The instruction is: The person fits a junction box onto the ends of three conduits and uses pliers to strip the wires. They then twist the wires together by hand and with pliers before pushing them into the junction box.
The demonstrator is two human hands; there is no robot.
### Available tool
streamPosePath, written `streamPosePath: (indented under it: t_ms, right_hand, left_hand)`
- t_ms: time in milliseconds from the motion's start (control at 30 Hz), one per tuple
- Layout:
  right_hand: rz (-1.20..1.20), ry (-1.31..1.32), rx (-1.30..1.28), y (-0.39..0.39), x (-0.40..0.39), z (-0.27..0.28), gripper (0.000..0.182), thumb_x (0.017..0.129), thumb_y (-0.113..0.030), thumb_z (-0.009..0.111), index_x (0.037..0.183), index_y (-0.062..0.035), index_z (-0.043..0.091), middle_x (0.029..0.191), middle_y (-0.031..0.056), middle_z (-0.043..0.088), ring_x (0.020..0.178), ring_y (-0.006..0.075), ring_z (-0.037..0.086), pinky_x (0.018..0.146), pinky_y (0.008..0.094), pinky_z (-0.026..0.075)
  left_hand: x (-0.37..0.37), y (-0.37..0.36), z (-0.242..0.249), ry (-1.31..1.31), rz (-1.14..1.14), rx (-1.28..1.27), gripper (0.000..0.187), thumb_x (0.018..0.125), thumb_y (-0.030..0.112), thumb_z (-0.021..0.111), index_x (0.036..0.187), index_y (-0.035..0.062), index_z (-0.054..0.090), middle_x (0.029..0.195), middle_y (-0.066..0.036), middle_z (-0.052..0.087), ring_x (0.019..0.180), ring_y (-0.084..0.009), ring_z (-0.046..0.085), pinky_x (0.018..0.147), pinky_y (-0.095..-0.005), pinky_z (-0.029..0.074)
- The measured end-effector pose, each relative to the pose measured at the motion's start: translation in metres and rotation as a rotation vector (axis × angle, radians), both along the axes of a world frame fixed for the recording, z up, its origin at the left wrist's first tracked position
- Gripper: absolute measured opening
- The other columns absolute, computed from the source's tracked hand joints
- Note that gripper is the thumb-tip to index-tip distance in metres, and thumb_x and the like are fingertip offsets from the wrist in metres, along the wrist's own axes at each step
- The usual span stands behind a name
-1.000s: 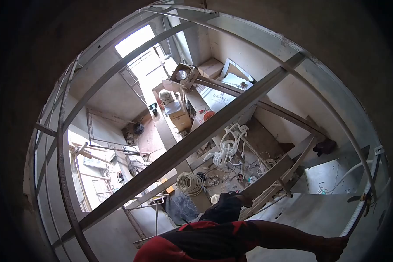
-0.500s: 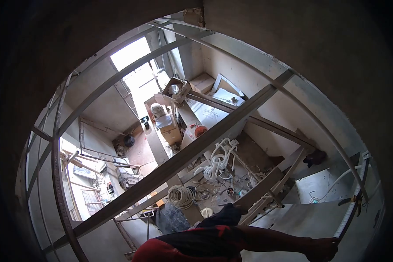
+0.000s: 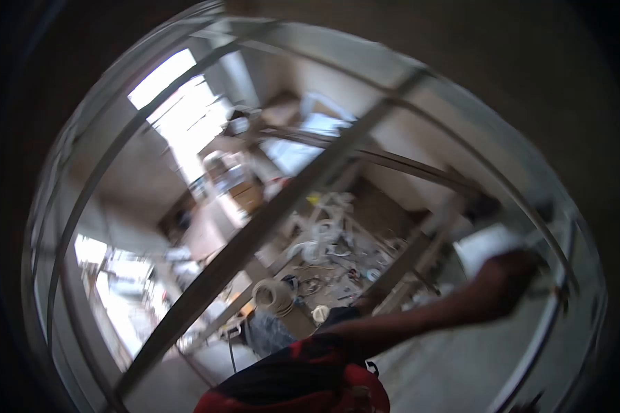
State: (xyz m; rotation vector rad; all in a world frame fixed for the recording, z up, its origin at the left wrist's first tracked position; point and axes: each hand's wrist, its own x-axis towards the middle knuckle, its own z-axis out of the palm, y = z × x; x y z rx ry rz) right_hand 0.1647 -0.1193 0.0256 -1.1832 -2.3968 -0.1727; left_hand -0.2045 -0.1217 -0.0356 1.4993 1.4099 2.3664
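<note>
My left arm, in a red and black sleeve, reaches across to the right. My left hand [image 3: 508, 279] is blurred, its fingers curled; what they hold, if anything, I cannot make out. It is up beside the curved metal bar [image 3: 523, 199] at the right. A pale strip [image 3: 539, 344] runs down below the hand, apart from it. A small orange-brown thing [image 3: 562, 297] is near the strip's upper end. At the bottom edge, a dark shape [image 3: 528, 403] could be fingertips of my right hand, too little shown to tell.
A thick metal beam [image 3: 255, 230] crosses the view diagonally above a cluttered room. Below lie a coiled cable [image 3: 272, 296], tangled white tubing [image 3: 324, 230] and cardboard boxes [image 3: 244, 196]. Wooden planks [image 3: 399, 272] stand at the right. Bright openings show at the left.
My left hand has let go of the pale strip's lower part and moved up towards the curved bar. The view has shifted and is now smeared by motion.
</note>
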Motion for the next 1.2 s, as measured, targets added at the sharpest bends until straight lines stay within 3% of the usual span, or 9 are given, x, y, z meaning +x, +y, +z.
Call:
streamPosePath:
  t_ms: [33, 67, 100, 133, 233, 567, 867, 967, 1200]
  right_hand:
    - [0.136, -0.498, 0.425, 0.023, 0.017, 0.009, 0.028, 0.100, -0.022, 0.061, 0.100, 0.0067, 0.063, 0.115, 0.0245, 0.068, 0.110, 0.0376, 0.066, 0.089, 0.0438, 0.053]
    - [-0.089, -0.070, 0.323, 0.057, 0.050, -0.032, 0.026, 0.099, -0.005, 0.062, 0.124, -0.0019, 0.064, 0.131, 0.0189, 0.064, 0.131, 0.0357, 0.055, 0.114, 0.0460, 0.039]
    - [-0.034, -0.384, 0.374, 0.079, 0.114, -0.048, 0.028, 0.106, -0.013, 0.054, 0.131, -0.0020, 0.061, 0.141, 0.0200, 0.056, 0.138, 0.0390, 0.045, 0.120, 0.0508, 0.031]
    - [-0.075, -0.368, 0.388, 0.079, 0.074, -0.034, 0.029, 0.106, -0.013, 0.054, 0.131, -0.0007, 0.060, 0.142, 0.0192, 0.056, 0.137, 0.0418, 0.046, 0.118, 0.0527, 0.032]
    - [-0.061, 0.080, 0.205, 0.098, -0.057, 0.044, 0.013, 0.093, -0.009, 0.066, 0.097, 0.0010, 0.059, 0.088, 0.0156, 0.056, 0.082, 0.0328, 0.061, 0.069, 0.0426, 0.048]
    - [0.002, 0.286, 0.166, 0.240, -0.085, 0.018, 0.019, 0.089, -0.010, 0.069, 0.105, -0.0041, 0.060, 0.093, 0.0176, 0.066, 0.088, 0.0415, 0.063, 0.077, 0.0500, 0.051]
    - [-0.205, 0.392, -0.125, 0.292, -0.103, -0.013, 0.017, 0.093, -0.015, 0.070, 0.097, -0.0006, 0.063, 0.088, 0.0173, 0.071, 0.084, 0.0360, 0.069, 0.077, 0.0432, 0.054]
    - [-0.250, 0.395, -0.139, 0.291, -0.104, -0.011, 0.018, 0.092, -0.017, 0.071, 0.096, -0.0006, 0.064, 0.086, 0.0157, 0.071, 0.079, 0.0320, 0.069, 0.075, 0.0415, 0.054]
    - [-0.279, 0.539, -0.216, 0.294, -0.099, -0.005, 0.019, 0.089, -0.018, 0.072, 0.093, -0.0010, 0.067, 0.083, 0.0107, 0.070, 0.076, 0.0225, 0.066, 0.074, 0.0385, 0.053]
  left_hand:
    - [-0.014, -0.023, 0.014, 0.028, 0.101, -0.149, 0.032, 0.087, -0.003, 0.065, 0.117, 0.0076, 0.065, 0.115, -0.016, 0.067, 0.106, -0.0329, 0.066, 0.091, -0.0397, 0.053]
    - [-0.032, -0.025, 0.002, 0.174, 0.185, -0.307, 0.037, 0.085, -0.004, 0.067, 0.120, 0.0080, 0.064, 0.120, -0.015, 0.067, 0.110, -0.0310, 0.065, 0.096, -0.0400, 0.050]
    - [-0.040, -0.028, 0.001, -0.039, 0.062, -0.377, 0.036, 0.087, -0.003, 0.067, 0.122, 0.0068, 0.062, 0.118, -0.014, 0.068, 0.109, -0.0283, 0.066, 0.096, -0.0410, 0.050]
    - [-0.058, -0.021, 0.019, 0.165, 0.197, -0.028, 0.029, 0.090, -0.002, 0.066, 0.118, 0.0043, 0.064, 0.116, -0.013, 0.069, 0.110, -0.0262, 0.066, 0.094, -0.0411, 0.052]
    - [-0.087, -0.014, 0.056, 0.508, 0.422, -0.218, 0.017, 0.092, 0.003, 0.068, 0.108, 0.0032, 0.072, 0.112, -0.012, 0.073, 0.111, -0.0287, 0.066, 0.098, -0.0401, 0.051]
    - [-0.108, 0.043, 0.046, 0.861, 0.398, -0.453, 0.034, 0.093, 0.013, 0.069, 0.126, 0.0068, 0.063, 0.135, -0.015, 0.059, 0.131, -0.0359, 0.051, 0.112, -0.0499, 0.040]
    - [-0.111, 0.072, 0.030, 0.907, 0.269, -0.656, 0.033, 0.094, 0.016, 0.067, 0.124, 0.0059, 0.063, 0.127, -0.017, 0.063, 0.124, -0.0358, 0.056, 0.109, -0.0490, 0.041]
    - [-0.088, 0.083, 0.029, 0.860, 0.274, -0.281, 0.021, 0.087, 0.001, 0.068, 0.108, 0.0033, 0.066, 0.105, -0.016, 0.066, 0.106, -0.0351, 0.062, 0.094, -0.0476, 0.050]
    - [0.021, 0.119, -0.007, 0.480, -0.304, -0.540, 0.032, 0.092, 0.009, 0.068, 0.122, -0.0005, 0.062, 0.118, -0.020, 0.066, 0.112, -0.0321, 0.066, 0.096, -0.0441, 0.055]
